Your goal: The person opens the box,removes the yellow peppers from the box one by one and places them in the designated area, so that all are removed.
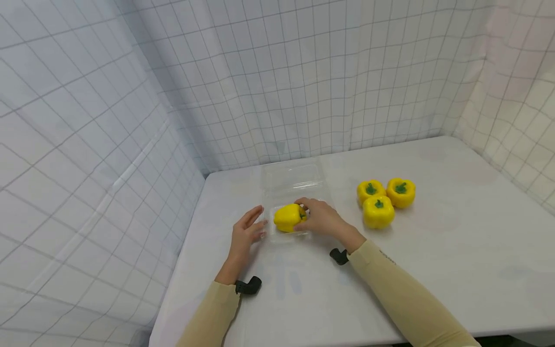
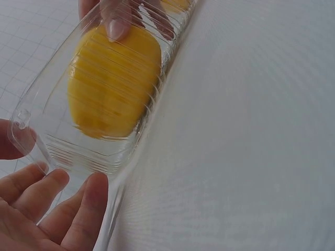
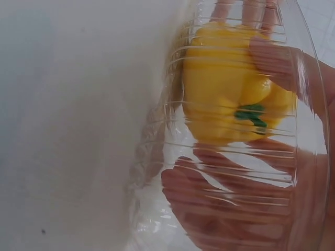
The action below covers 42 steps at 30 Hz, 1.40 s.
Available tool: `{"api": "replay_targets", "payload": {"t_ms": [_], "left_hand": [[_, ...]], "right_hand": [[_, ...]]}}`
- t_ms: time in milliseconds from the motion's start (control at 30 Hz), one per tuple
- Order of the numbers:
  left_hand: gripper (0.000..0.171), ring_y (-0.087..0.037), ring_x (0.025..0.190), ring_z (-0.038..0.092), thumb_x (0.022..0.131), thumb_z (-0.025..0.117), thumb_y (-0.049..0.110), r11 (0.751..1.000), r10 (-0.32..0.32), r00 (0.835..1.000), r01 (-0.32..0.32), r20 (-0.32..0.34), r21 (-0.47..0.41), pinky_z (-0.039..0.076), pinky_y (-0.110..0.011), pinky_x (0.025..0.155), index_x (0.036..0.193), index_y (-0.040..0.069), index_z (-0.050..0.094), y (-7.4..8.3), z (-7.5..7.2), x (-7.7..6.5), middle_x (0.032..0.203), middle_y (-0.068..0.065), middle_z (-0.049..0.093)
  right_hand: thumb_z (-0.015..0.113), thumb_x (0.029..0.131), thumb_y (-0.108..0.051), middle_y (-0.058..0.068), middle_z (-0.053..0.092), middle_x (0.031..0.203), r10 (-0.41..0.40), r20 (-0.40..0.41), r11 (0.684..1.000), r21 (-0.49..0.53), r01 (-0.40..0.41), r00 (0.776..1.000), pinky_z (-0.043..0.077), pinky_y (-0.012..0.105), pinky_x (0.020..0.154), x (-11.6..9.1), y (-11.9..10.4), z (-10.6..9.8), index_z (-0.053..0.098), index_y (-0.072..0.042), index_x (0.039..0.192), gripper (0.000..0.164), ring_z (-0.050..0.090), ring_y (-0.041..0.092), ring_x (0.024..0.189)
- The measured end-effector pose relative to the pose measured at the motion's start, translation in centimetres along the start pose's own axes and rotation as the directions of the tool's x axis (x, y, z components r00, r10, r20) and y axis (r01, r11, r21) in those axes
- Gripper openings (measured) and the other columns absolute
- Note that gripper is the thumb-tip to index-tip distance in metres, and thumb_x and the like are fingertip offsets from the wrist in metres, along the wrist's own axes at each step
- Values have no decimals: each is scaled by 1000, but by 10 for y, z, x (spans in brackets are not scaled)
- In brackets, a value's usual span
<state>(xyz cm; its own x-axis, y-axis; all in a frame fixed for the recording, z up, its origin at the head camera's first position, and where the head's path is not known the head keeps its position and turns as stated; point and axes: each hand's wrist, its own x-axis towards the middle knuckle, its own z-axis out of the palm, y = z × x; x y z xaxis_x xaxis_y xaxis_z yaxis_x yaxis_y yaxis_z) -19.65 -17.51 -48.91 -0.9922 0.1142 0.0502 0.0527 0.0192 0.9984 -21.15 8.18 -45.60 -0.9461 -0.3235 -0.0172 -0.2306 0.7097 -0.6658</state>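
Note:
A yellow bell pepper (image 1: 287, 218) lies on its side in the clear plastic container (image 1: 277, 238), its green stem toward my right hand (image 1: 323, 219). That hand grips the pepper around its stem end, thumb on the near side and fingers on the far side. Through the ribbed plastic, the right wrist view shows the pepper (image 3: 220, 83) and the hand. My left hand (image 1: 244, 236) is at the container's left end, fingers spread and slightly bent. In the left wrist view its fingertips (image 2: 96, 191) are at the end wall, with the thumb by the rim.
Three more yellow bell peppers (image 1: 378, 212) stand grouped to the right of the container on the white table (image 1: 455, 250). The container's clear lid (image 1: 292, 176) lies folded back behind it. White grid-patterned cloth (image 1: 299, 86) hangs behind and at both sides.

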Motion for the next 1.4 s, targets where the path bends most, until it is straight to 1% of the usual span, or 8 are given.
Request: {"api": "replay_targets", "payload": {"t_ms": [233, 333, 467, 567, 967, 1133, 1233, 1400], "left_hand": [[50, -36, 130, 53, 103, 57, 12, 1000, -7, 999, 8, 37, -15, 54, -37, 94, 152, 11, 46, 3, 2, 6, 153, -5, 46], [51, -36, 131, 52, 103, 57, 10, 1000, -15, 999, 16, 34, -22, 54, -33, 92, 152, 10, 45, 2, 1, 6, 154, -6, 45], [49, -35, 127, 55, 102, 58, 9, 1000, -18, 1000, 18, 5, -21, 56, -25, 82, 150, 11, 48, 1, 1, 5, 151, -4, 50], [48, -35, 124, 57, 101, 58, 9, 1000, -4, 1000, 4, -8, -9, 56, -24, 80, 148, 10, 50, 0, 1, 4, 150, -4, 51], [50, -34, 134, 47, 100, 58, 7, 1000, 1, 1000, -1, -13, -2, 55, -22, 76, 149, 6, 48, 0, 0, -1, 151, -9, 49], [49, -32, 128, 53, 100, 58, 9, 1000, 2, 1000, -2, -9, 4, 56, -23, 79, 148, 8, 50, 0, 0, 0, 149, -3, 52], [49, -31, 130, 52, 101, 58, 10, 1000, 0, 1000, 0, -7, 21, 56, -23, 80, 149, 9, 49, 1, 0, 0, 149, -3, 51], [50, -34, 139, 42, 103, 55, 8, 999, -25, 999, 25, 22, 32, 55, -22, 81, 152, 6, 44, 1, -2, 2, 154, -8, 45]], "right_hand": [[86, 80, -37, 10, 60, 133, -4, -24, 1000, 2, 4, 1000, 49, 49, 95, 0, 0, -5, 52, -21, 145, 75, 58, 27, 112], [86, 80, -37, 10, 60, 134, 0, -18, 1000, 7, 0, 1000, 49, 48, 94, 0, -1, -4, 51, -21, 146, 76, 58, 26, 113], [86, 80, -36, 10, 60, 134, -2, -20, 1000, 4, 2, 1000, 49, 47, 94, 0, -3, -3, 51, -20, 146, 76, 59, 27, 114], [87, 79, -35, 9, 60, 135, -10, -29, 1000, -5, 9, 1000, 50, 47, 95, 0, -5, -2, 52, -20, 146, 77, 59, 27, 115], [89, 76, -32, 8, 60, 134, -41, -70, 999, 6, 41, 997, 51, 45, 93, 0, -5, 0, 55, -21, 143, 76, 60, 27, 113], [89, 77, -30, 8, 60, 132, -44, -80, 998, 41, 47, 996, 51, 45, 92, 0, -5, -5, 55, -20, 143, 75, 59, 31, 114], [89, 78, -29, 9, 60, 131, -48, -86, 998, 47, 52, 995, 51, 45, 93, 1, -5, -7, 55, -20, 142, 74, 59, 32, 115], [88, 78, -29, 9, 61, 129, -54, -98, 998, 33, 57, 994, 51, 44, 91, 0, -7, -12, 55, -19, 142, 73, 59, 31, 113]]}}
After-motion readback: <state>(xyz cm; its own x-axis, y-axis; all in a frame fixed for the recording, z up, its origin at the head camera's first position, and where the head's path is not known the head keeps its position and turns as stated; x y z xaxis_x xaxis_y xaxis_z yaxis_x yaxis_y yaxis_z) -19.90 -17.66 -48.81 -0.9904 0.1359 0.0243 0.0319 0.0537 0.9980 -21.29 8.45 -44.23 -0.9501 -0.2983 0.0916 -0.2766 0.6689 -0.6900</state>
